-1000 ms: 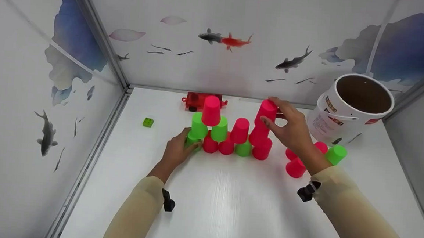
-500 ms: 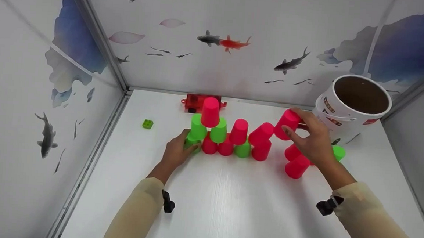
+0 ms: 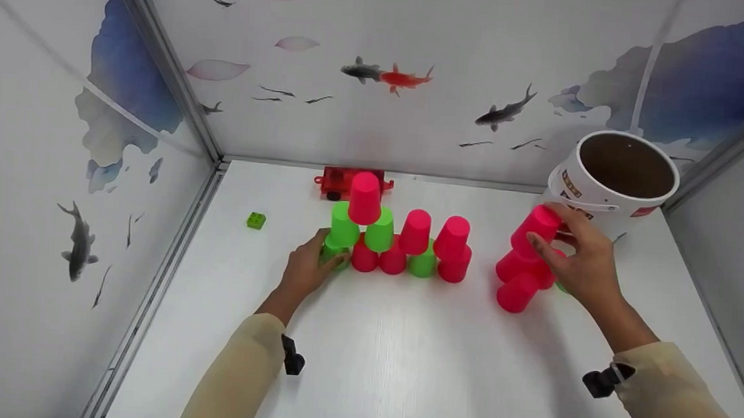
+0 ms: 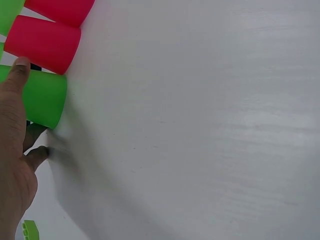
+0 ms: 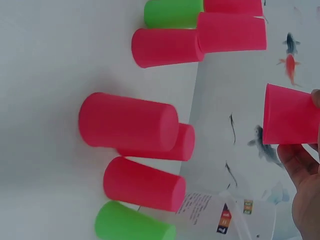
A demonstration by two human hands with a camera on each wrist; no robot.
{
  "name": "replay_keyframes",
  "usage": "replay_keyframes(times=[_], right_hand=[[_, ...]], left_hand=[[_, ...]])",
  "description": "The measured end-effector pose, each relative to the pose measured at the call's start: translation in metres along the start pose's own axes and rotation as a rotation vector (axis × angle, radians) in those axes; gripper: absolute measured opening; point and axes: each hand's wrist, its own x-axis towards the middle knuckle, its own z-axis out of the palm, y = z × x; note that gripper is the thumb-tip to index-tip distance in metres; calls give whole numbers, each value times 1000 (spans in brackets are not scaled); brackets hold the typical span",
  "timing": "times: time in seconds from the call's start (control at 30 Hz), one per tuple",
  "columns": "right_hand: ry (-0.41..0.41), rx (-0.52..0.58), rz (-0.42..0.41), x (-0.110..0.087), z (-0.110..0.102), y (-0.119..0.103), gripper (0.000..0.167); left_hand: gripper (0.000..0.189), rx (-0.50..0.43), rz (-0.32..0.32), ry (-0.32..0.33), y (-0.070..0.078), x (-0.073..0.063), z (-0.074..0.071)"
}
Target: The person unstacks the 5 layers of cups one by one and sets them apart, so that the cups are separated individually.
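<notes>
My left hand (image 3: 307,263) grips the green cup (image 4: 47,97) at the left end of a stacked row of upside-down cups, thumb in front and fingers behind. The bottom row mixes green and pink cups; on it stand two green cups (image 3: 344,223) and two pink cups (image 3: 415,232), with one pink cup (image 3: 365,199) on top at the left. My right hand (image 3: 579,254) pinches another pink cup (image 5: 290,115) by its sides, held up apart from the stack. Below it stand several loose pink cups (image 3: 517,292) and a green cup (image 5: 132,222), partly hidden in the head view.
A white bucket (image 3: 561,182) stands at the back right, behind the loose cups. A red toy wagon (image 3: 331,182) is against the back wall, behind the stack. One small green brick (image 3: 255,220) lies on the white table (image 3: 388,365) at left.
My right hand has moved right, carrying the pink cup away from the stack to above the loose cups. The tilted second-row cup at the right end now stands upright. My left hand stays put.
</notes>
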Motion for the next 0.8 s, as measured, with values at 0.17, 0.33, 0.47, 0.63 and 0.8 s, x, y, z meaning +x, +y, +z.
replay_keyframes(times=[0.17, 0.33, 0.47, 0.63, 0.8], right_hand=[[27, -29, 20, -24, -12, 21, 81], [39, -58, 53, -46, -18, 39, 77], [49, -60, 74, -62, -15, 50, 75], [20, -78, 160, -82, -4, 64, 76], [-67, -104, 265, -101, 11, 74, 75]], left_hand=[[69, -4, -8, 1, -1, 1, 1], [70, 2, -35, -12, 0, 1, 2], [69, 4, -52, -16, 1, 0, 1], [70, -1, -51, -16, 2, -1, 1], [70, -4, -43, -15, 2, -1, 1]])
